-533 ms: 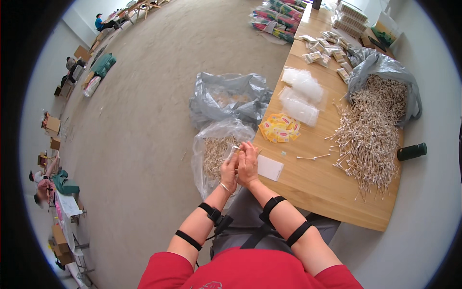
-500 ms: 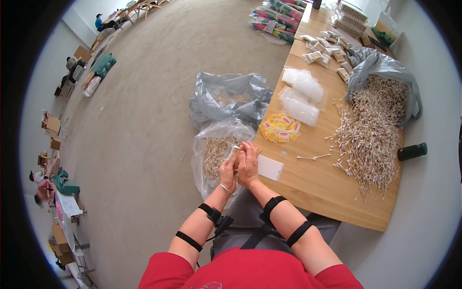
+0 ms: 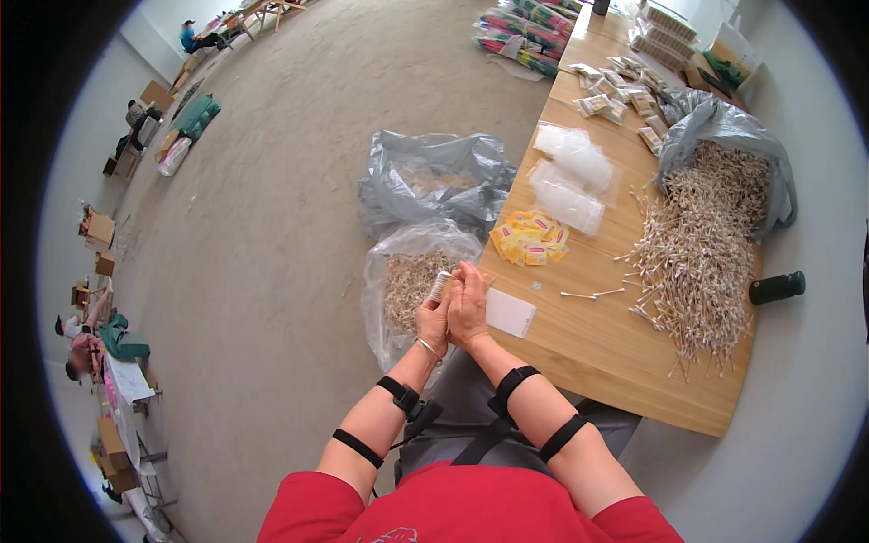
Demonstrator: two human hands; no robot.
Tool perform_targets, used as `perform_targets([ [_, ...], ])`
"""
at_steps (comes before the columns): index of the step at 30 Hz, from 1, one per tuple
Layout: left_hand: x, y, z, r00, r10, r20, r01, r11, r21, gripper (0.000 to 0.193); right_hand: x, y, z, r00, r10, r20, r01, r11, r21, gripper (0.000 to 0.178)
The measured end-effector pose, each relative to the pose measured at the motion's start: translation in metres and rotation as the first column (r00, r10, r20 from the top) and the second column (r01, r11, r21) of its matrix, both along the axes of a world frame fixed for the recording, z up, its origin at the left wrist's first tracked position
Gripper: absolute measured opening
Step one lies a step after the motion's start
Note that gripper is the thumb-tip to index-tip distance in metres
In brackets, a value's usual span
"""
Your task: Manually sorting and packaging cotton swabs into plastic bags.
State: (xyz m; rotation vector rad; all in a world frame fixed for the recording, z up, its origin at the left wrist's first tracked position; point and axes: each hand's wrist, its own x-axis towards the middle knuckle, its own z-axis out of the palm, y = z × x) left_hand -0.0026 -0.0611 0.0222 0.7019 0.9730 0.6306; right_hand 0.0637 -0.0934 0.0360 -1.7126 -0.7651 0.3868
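My left hand (image 3: 434,317) and my right hand (image 3: 469,306) are pressed together just off the near left corner of the wooden table (image 3: 597,348). Between them they grip a small bundle of white cotton swabs (image 3: 441,287), whose tips stick up above my left fingers. Right below the hands an open clear plastic bag (image 3: 412,281) on the floor holds several more swabs. A small white card (image 3: 510,313) lies on the table beside my right hand.
A big heap of loose cotton swabs (image 3: 701,244) spills from a grey bag (image 3: 715,122) on the table. Yellow packets (image 3: 529,240), clear bags (image 3: 570,181) and a dark bottle (image 3: 776,288) lie there too. A grey bag (image 3: 434,181) sits on the floor. Other people sit far left.
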Motion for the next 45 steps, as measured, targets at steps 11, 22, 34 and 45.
perform_targets([
  [11, -0.009, 0.006, 0.008, 0.974, -0.166, -0.155, 0.177, 0.983, 0.057, 0.028, -0.001, 0.003, -0.008, 0.997, -0.06, 0.056, 0.06, 0.998, -0.009, 0.039],
  [22, -0.03, 0.019, -0.008, 1.0, 0.011, 0.02, -0.012, 0.999, 0.036, 0.021, -0.002, 0.005, -0.008, 0.973, -0.123, 0.197, 0.123, 0.992, 0.01, 0.035],
  [34, -0.02, 0.039, 0.011, 0.978, -0.17, -0.122, 0.191, 0.964, 0.187, 0.031, -0.001, 0.004, -0.01, 0.972, -0.126, 0.196, 0.126, 0.992, 0.011, 0.037],
  [45, 0.009, 0.049, 0.008, 0.961, -0.165, -0.221, 0.215, 0.952, 0.22, 0.019, -0.005, 0.007, -0.01, 0.968, -0.137, 0.209, 0.136, 0.99, 0.022, 0.037],
])
